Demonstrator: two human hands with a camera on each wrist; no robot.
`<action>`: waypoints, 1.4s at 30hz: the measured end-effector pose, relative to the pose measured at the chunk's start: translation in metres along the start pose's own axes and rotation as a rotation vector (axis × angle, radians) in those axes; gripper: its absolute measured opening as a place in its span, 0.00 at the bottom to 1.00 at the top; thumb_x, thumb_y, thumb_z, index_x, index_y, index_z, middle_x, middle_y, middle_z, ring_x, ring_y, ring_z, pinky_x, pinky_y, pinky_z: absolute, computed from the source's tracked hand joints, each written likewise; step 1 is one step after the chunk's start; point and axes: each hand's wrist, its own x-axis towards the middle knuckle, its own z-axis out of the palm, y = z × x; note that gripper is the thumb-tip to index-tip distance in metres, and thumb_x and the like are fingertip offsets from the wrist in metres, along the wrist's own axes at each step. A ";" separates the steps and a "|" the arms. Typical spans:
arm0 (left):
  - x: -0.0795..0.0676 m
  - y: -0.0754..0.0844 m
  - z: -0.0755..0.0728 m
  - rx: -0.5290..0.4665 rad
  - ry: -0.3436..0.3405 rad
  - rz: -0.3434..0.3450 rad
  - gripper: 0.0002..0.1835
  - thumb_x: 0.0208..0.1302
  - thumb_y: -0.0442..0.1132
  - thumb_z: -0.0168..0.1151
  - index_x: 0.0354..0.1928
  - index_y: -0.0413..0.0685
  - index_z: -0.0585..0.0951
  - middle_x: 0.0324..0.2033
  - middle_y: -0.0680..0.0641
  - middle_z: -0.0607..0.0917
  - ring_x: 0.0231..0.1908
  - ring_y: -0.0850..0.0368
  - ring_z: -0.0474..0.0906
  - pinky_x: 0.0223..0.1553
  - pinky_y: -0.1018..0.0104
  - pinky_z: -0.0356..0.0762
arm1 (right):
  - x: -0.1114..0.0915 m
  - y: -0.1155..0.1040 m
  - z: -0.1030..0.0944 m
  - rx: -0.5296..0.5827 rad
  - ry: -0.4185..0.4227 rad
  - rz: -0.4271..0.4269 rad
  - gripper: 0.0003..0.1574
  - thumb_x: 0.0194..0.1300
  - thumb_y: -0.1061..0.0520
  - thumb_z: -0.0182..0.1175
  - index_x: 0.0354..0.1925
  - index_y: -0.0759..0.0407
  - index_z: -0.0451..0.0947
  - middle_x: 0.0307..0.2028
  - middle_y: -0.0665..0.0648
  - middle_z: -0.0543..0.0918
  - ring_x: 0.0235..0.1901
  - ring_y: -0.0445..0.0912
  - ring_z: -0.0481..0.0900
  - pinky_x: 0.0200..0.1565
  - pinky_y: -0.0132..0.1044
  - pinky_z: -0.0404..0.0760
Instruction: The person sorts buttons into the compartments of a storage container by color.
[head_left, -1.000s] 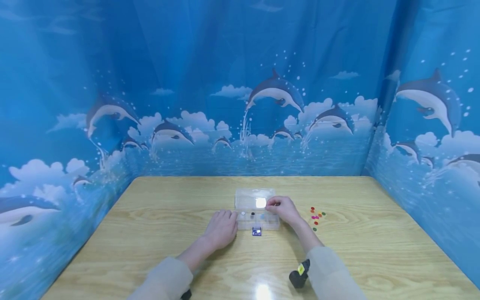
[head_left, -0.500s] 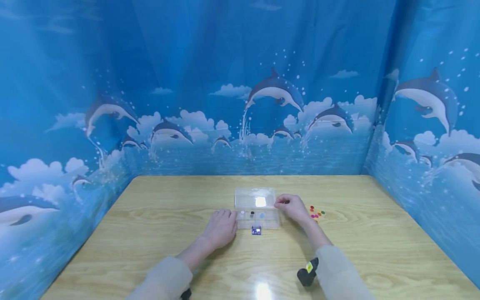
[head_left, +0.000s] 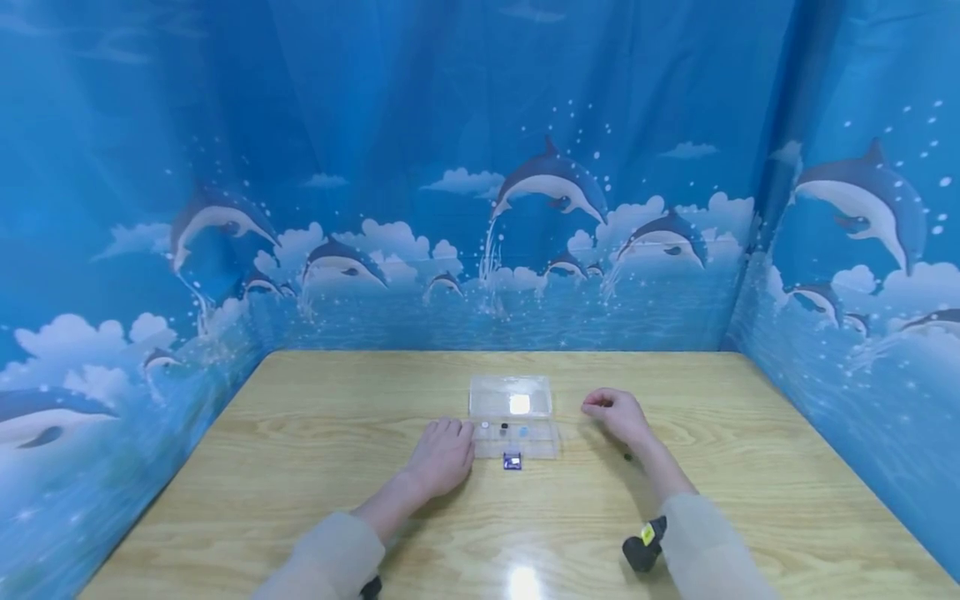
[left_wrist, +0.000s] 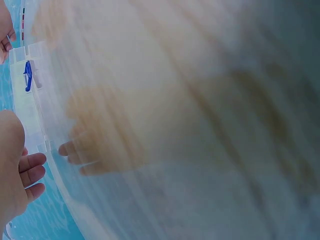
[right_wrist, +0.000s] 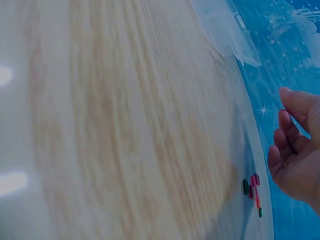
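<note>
A clear plastic compartment box (head_left: 540, 448) stands on the table with its lid (head_left: 491, 396) laid back and a blue latch (head_left: 512, 461) at its front. A white disc (head_left: 485, 425), a black one (head_left: 504, 426) and a pale blue one (head_left: 523, 432) lie in separate compartments. My left hand (head_left: 441, 457) rests at the box's left end, fingers relaxed against its edge. To the right of the box, my right hand (head_left: 617, 414) hovers over the table with loosely curled fingers; nothing shows between them in the right wrist view.
Several small coloured discs (right_wrist: 252, 189) lie on the table beneath the right hand; in the head view the right hand and forearm hide most, leaving a dark green disc (head_left: 627, 457). A blue dolphin curtain (head_left: 420, 167) borders the wooden table (head_left: 337, 392).
My right hand has moved right from the box's right end to above the loose discs, covering most of them in the head view. The left hand and box have stayed put.
</note>
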 end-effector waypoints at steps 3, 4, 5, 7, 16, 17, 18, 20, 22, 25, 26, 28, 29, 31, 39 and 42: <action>0.000 0.000 0.000 -0.001 -0.003 0.000 0.10 0.68 0.42 0.46 0.40 0.43 0.72 0.31 0.47 0.73 0.36 0.52 0.69 0.42 0.58 0.70 | -0.001 0.004 -0.006 -0.013 0.009 0.028 0.12 0.63 0.56 0.58 0.41 0.64 0.78 0.37 0.58 0.78 0.34 0.49 0.72 0.34 0.38 0.72; 0.000 0.000 0.000 -0.002 -0.004 -0.001 0.10 0.68 0.42 0.46 0.40 0.43 0.72 0.31 0.47 0.73 0.36 0.52 0.69 0.42 0.58 0.70 | -0.003 0.005 -0.008 -0.006 0.017 0.041 0.13 0.64 0.56 0.58 0.42 0.64 0.77 0.37 0.58 0.78 0.32 0.48 0.72 0.32 0.37 0.72; 0.000 0.000 -0.001 -0.001 -0.006 -0.003 0.10 0.68 0.42 0.46 0.40 0.43 0.72 0.31 0.47 0.73 0.36 0.52 0.69 0.42 0.58 0.70 | -0.004 0.005 -0.010 0.005 0.026 0.052 0.13 0.64 0.56 0.57 0.42 0.65 0.77 0.37 0.59 0.77 0.31 0.48 0.71 0.30 0.37 0.71; 0.000 0.001 -0.001 0.000 -0.010 -0.006 0.10 0.68 0.42 0.46 0.41 0.43 0.72 0.31 0.47 0.73 0.37 0.52 0.70 0.42 0.58 0.70 | -0.006 0.007 -0.014 0.034 0.055 0.077 0.15 0.65 0.56 0.57 0.44 0.66 0.76 0.35 0.59 0.76 0.26 0.48 0.71 0.25 0.37 0.72; -0.001 0.001 0.000 0.008 -0.005 -0.006 0.10 0.68 0.43 0.47 0.41 0.43 0.73 0.31 0.47 0.73 0.37 0.52 0.70 0.42 0.59 0.70 | -0.008 0.019 -0.028 0.005 0.170 0.103 0.17 0.65 0.57 0.56 0.45 0.69 0.75 0.33 0.60 0.77 0.29 0.46 0.72 0.30 0.35 0.72; -0.001 0.001 0.000 0.008 -0.002 -0.006 0.10 0.68 0.43 0.47 0.40 0.44 0.73 0.31 0.47 0.73 0.37 0.52 0.70 0.42 0.59 0.70 | -0.008 0.019 -0.029 -0.001 0.176 0.103 0.17 0.65 0.57 0.56 0.46 0.69 0.75 0.34 0.60 0.77 0.30 0.46 0.72 0.30 0.34 0.71; -0.001 0.001 0.000 0.010 -0.001 -0.007 0.10 0.68 0.43 0.47 0.40 0.44 0.73 0.31 0.47 0.74 0.37 0.52 0.70 0.42 0.59 0.70 | -0.009 0.020 -0.030 -0.003 0.180 0.105 0.17 0.65 0.57 0.56 0.46 0.69 0.75 0.35 0.60 0.78 0.31 0.47 0.72 0.31 0.34 0.71; 0.000 0.001 0.000 0.012 0.003 -0.006 0.10 0.68 0.43 0.46 0.40 0.44 0.73 0.31 0.47 0.74 0.37 0.52 0.70 0.42 0.59 0.70 | -0.010 0.021 -0.033 -0.004 0.182 0.110 0.17 0.65 0.57 0.56 0.47 0.69 0.75 0.38 0.62 0.78 0.34 0.49 0.73 0.31 0.33 0.72; 0.000 0.000 0.000 0.016 0.009 -0.005 0.10 0.68 0.43 0.46 0.40 0.44 0.73 0.31 0.47 0.74 0.36 0.52 0.70 0.41 0.59 0.70 | -0.011 0.021 -0.035 -0.005 0.177 0.121 0.18 0.65 0.57 0.55 0.48 0.69 0.74 0.40 0.63 0.78 0.37 0.50 0.73 0.33 0.33 0.71; 0.000 0.000 0.000 0.017 0.016 -0.001 0.10 0.68 0.42 0.46 0.40 0.44 0.73 0.30 0.47 0.74 0.36 0.52 0.70 0.41 0.59 0.70 | -0.010 0.025 -0.036 -0.008 0.168 0.146 0.18 0.66 0.57 0.54 0.49 0.69 0.73 0.43 0.65 0.77 0.41 0.52 0.73 0.36 0.35 0.72; 0.000 0.000 0.000 0.017 0.018 0.000 0.10 0.67 0.42 0.46 0.39 0.44 0.72 0.30 0.47 0.74 0.36 0.52 0.70 0.41 0.59 0.70 | -0.010 0.026 -0.037 -0.006 0.163 0.154 0.18 0.66 0.57 0.54 0.49 0.69 0.73 0.44 0.66 0.77 0.42 0.53 0.73 0.37 0.36 0.72; 0.000 0.000 0.000 0.017 0.020 0.003 0.09 0.67 0.42 0.46 0.39 0.44 0.72 0.30 0.47 0.74 0.36 0.52 0.70 0.40 0.59 0.70 | -0.010 0.029 -0.037 -0.001 0.154 0.173 0.19 0.66 0.57 0.53 0.49 0.70 0.72 0.46 0.67 0.76 0.44 0.55 0.73 0.41 0.41 0.73; 0.000 0.000 0.000 0.015 0.021 0.005 0.09 0.67 0.42 0.46 0.39 0.44 0.72 0.30 0.47 0.73 0.36 0.52 0.70 0.40 0.59 0.70 | -0.010 0.030 -0.037 0.002 0.148 0.180 0.19 0.66 0.57 0.53 0.50 0.70 0.72 0.46 0.68 0.76 0.45 0.56 0.72 0.43 0.44 0.73; 0.000 -0.001 -0.001 0.016 0.020 0.008 0.09 0.67 0.42 0.46 0.39 0.44 0.72 0.30 0.47 0.74 0.36 0.52 0.70 0.41 0.59 0.71 | -0.010 0.032 -0.037 0.000 0.137 0.196 0.20 0.66 0.57 0.54 0.50 0.70 0.72 0.48 0.69 0.76 0.47 0.58 0.72 0.47 0.49 0.72; 0.001 0.000 -0.001 0.021 0.010 0.004 0.10 0.67 0.42 0.46 0.39 0.44 0.73 0.30 0.47 0.74 0.36 0.53 0.70 0.41 0.59 0.71 | -0.006 0.037 -0.037 -0.039 0.109 0.214 0.18 0.65 0.58 0.54 0.48 0.70 0.74 0.46 0.68 0.77 0.47 0.59 0.72 0.50 0.52 0.70; 0.001 0.000 0.000 0.020 0.002 0.003 0.10 0.67 0.42 0.46 0.40 0.44 0.73 0.30 0.47 0.74 0.35 0.53 0.70 0.40 0.59 0.71 | -0.006 0.038 -0.037 -0.068 0.094 0.204 0.16 0.65 0.60 0.54 0.47 0.71 0.75 0.46 0.69 0.77 0.48 0.60 0.72 0.51 0.54 0.68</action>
